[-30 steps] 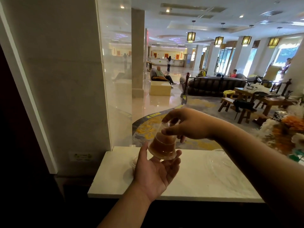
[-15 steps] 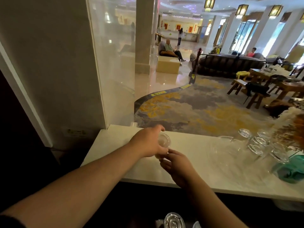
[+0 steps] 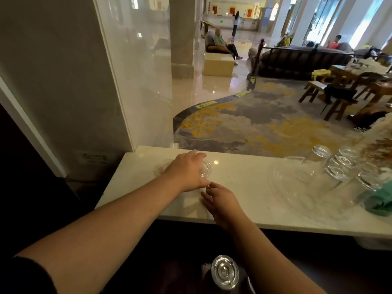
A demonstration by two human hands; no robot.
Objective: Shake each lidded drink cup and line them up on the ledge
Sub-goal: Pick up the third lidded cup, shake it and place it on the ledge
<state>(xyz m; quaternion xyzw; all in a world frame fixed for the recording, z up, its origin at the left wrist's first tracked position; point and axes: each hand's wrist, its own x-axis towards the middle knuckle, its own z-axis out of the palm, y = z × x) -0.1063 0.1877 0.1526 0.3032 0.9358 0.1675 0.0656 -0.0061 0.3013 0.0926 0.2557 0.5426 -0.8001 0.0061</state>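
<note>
A clear lidded drink cup [image 3: 205,167] stands on the white marble ledge [image 3: 239,187], left of its middle. My left hand [image 3: 186,171] wraps over it from the left and hides most of it, so only part of the lid shows. A second clear lidded cup [image 3: 160,166] stands just to its left, partly behind my left hand. My right hand [image 3: 220,201] hovers over the ledge's near edge, just in front of the held cup, fingers loosely apart and holding nothing.
Several upturned drinking glasses [image 3: 339,164] and a clear dome cover [image 3: 292,179] crowd the ledge's right part, with a green cloth [image 3: 381,201] and dried flowers [image 3: 377,145]. A glass panel [image 3: 135,81] rises at the left. A shiny round lid [image 3: 224,272] sits below the ledge.
The cup, held up between both hands a second ago, has come down onto the ledge. My right hand has let go and dropped back toward the near edge. The view has tilted down.
</note>
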